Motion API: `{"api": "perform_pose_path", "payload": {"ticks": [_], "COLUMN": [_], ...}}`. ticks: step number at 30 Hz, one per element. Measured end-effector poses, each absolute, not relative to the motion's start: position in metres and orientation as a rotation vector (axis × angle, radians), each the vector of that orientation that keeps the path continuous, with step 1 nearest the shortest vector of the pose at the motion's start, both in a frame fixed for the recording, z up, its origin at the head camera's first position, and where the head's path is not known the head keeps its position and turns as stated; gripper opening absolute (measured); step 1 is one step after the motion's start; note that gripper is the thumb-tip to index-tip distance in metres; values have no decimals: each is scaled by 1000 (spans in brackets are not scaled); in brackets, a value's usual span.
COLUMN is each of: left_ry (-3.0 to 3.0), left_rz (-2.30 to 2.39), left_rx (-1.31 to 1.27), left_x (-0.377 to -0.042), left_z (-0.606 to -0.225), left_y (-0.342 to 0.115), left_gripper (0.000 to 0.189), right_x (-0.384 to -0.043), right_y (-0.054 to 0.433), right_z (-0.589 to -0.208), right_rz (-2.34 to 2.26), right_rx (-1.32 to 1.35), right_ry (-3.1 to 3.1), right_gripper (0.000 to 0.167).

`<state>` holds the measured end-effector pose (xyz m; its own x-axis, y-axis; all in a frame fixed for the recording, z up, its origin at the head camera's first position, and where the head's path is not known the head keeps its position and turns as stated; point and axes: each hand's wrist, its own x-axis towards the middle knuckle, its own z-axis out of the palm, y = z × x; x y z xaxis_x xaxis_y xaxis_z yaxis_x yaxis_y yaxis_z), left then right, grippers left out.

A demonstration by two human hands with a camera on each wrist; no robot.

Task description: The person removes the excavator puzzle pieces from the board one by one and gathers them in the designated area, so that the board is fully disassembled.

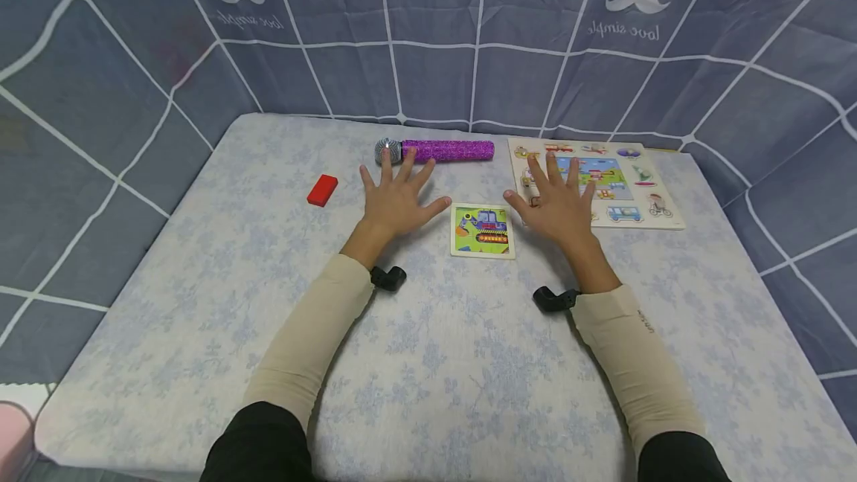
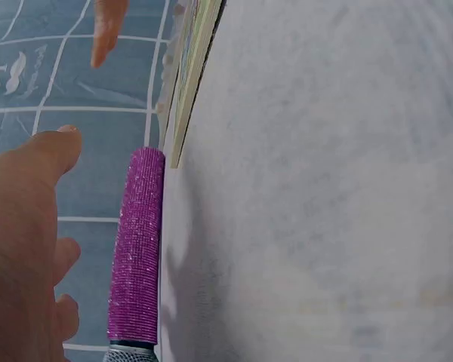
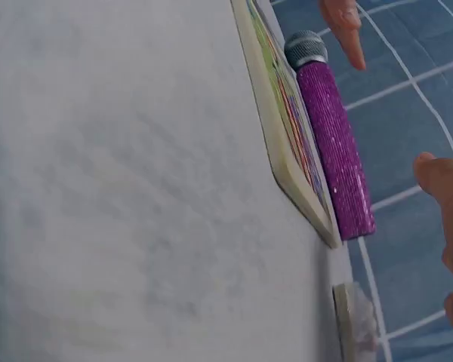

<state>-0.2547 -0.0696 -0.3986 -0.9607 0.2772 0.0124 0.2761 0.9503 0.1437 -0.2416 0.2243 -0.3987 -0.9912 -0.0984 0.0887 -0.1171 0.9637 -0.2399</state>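
Observation:
Both hands are held out with fingers spread, and neither grips anything. My left hand [image 1: 395, 203] is nearest the purple glittery microphone [image 1: 447, 151], which lies along the back of the table with its silver head to the left. Between the two hands is a small square puzzle [image 1: 482, 231] with a digger picture. My right hand [image 1: 559, 207] is over the left part of a large puzzle board [image 1: 646, 218] with vehicle pictures, hiding some of it. In the left wrist view the thumb stands apart from the microphone [image 2: 137, 249].
A red block [image 1: 323, 190] lies left of the left hand. A pale cloth with blue flowers covers the table [image 1: 428, 378]. Grey-blue checked curtains [image 1: 435, 80] rise at the back and sides. Something pink [image 1: 15, 434] stands beyond the front left corner.

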Motion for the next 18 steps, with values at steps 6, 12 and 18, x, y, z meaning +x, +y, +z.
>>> {"api": "perform_pose_path", "payload": {"ticks": [6, 12, 18], "left_ry": [2844, 2705, 2718], "left_rz": [433, 541, 580], "left_rx": [745, 932, 994], "left_x": [-250, -242, -239], "left_z": [-397, -402, -405], "left_y": [-70, -69, -67], "left_gripper": [78, 64, 52], "right_x": [-235, -237, -256], "right_y": [199, 173, 158], "right_z": [-388, -383, -388], "right_rz": [488, 635, 614], "right_rx": [612, 979, 962], "right_ry": [-3083, -3046, -3138], "right_gripper": [70, 37, 27]}}
